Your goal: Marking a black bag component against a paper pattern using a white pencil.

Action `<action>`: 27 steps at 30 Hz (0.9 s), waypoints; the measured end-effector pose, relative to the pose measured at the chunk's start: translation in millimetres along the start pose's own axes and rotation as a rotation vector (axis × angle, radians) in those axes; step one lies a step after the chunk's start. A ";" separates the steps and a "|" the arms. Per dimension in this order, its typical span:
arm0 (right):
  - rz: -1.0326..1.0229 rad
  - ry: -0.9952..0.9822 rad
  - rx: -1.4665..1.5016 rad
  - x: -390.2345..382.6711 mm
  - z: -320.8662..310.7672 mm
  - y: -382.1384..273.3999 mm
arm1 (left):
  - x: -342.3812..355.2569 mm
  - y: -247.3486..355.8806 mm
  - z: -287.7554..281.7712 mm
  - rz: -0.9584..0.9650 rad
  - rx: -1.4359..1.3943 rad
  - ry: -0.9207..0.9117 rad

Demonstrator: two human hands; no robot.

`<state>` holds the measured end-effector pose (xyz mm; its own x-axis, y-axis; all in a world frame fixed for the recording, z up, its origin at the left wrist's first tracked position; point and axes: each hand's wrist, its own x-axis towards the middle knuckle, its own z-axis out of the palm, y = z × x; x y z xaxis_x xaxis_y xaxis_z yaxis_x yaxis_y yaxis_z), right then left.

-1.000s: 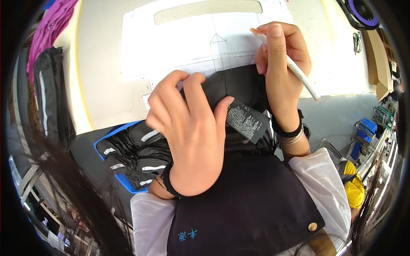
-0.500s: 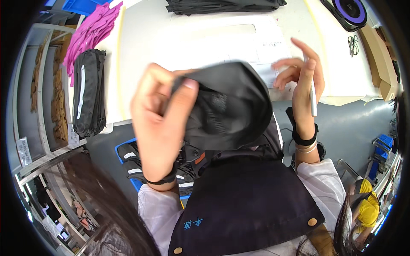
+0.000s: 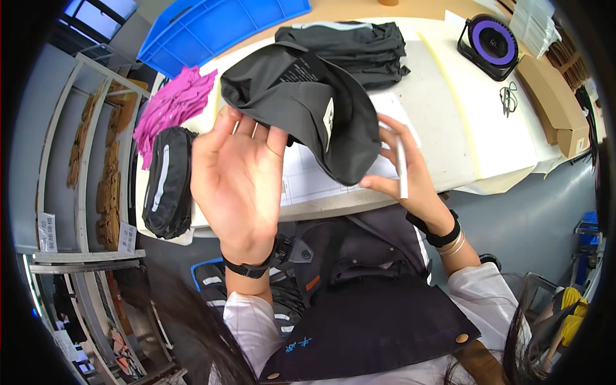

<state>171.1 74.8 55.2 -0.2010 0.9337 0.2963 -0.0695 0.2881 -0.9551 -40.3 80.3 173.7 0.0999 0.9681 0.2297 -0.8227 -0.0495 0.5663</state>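
A limp black fabric pouch [image 3: 350,131] is held up over the table in both hands. Its mouth gapes, showing small pale print on an inner face and a white patch in the folds. My left hand [image 3: 240,167] is palm up, gripping the lower left edge between thumb and fingers; the fabric hides the fingertips. At the right edge, my right hand [image 3: 414,170] curls its thumb and fingers around the cloth. A slim white pen [image 3: 402,167] is tucked along those same fingers. Below the pouch lies a white sheet with drawn lines [image 3: 308,183].
Stacked black fabric pieces [image 3: 359,54] lie beyond the pouch. A blue crate [image 3: 221,32], magenta cloth [image 3: 176,102] and a black bundle [image 3: 168,186] occupy the left. On the right are a purple-ringed device [image 3: 491,42], thin black snips [image 3: 508,99] and a cardboard box [image 3: 548,106].
The pouch has been raised away from my body and turned. My left hand has rolled palm up; my right hand, previously apart from the cloth, now meets its right edge. The view has tilted up.
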 end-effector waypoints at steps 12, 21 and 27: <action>0.089 0.389 0.188 29.1 -32.0 -28.2 | 39.5 18.2 11.4 0.381 1.041 -0.035; 0.080 0.533 0.102 66.9 -89.0 -62.1 | 62.3 -4.7 -16.6 0.519 1.731 -0.202; -0.247 0.681 -0.609 151.9 -112.6 -46.8 | 125.2 -9.9 -28.8 0.369 1.270 -0.144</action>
<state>253.8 227.1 144.1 0.3786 0.6991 0.6065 0.5269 0.3759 -0.7623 -35.8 209.0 174.1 0.1077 0.8178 0.5654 0.2677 -0.5716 0.7757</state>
